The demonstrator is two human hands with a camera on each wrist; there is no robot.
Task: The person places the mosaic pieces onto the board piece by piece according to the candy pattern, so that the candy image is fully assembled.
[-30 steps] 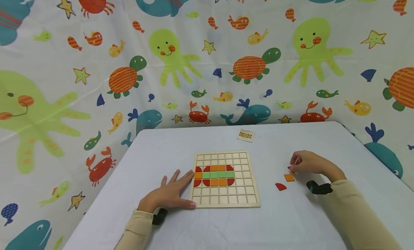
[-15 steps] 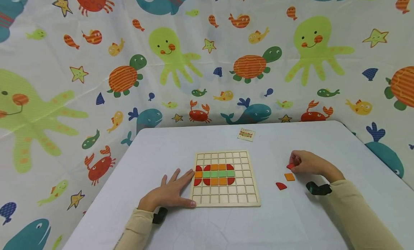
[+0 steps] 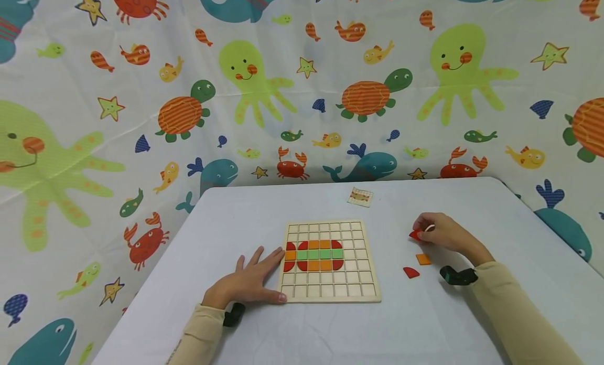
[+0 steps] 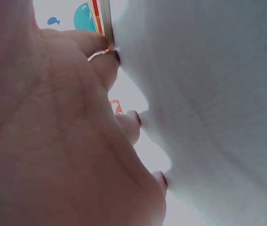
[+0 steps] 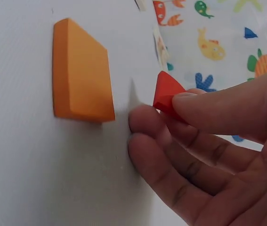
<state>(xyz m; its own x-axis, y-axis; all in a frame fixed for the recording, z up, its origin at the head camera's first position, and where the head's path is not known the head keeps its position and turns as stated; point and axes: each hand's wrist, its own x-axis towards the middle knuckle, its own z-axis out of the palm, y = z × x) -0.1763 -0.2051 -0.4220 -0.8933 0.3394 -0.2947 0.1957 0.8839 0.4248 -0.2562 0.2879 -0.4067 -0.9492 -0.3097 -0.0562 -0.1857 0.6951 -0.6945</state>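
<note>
A wooden grid board [image 3: 326, 291] lies on the table, with red, orange and green tiles set in its left and middle cells. My left hand [image 3: 247, 283] is spread flat at the board's left side, its thumb and a fingertip touching the edge. In the left wrist view, the palm of that hand fills much of the picture. To the right of the board, my right hand [image 3: 443, 234] pinches a red quarter-round tile [image 5: 167, 92] between thumb and fingers, just above the table. Below it lie an orange square tile [image 3: 423, 259] and another red quarter-round tile [image 3: 411, 272].
A small pattern card [image 3: 360, 197] lies near the back of the white table [image 3: 264, 207]. Behind the table hangs a curtain [image 3: 292, 34] printed with sea animals.
My right hand has lifted the red quarter-round tile and moved slightly left and away from me, farther from the orange tile. The left hand stays at the board.
</note>
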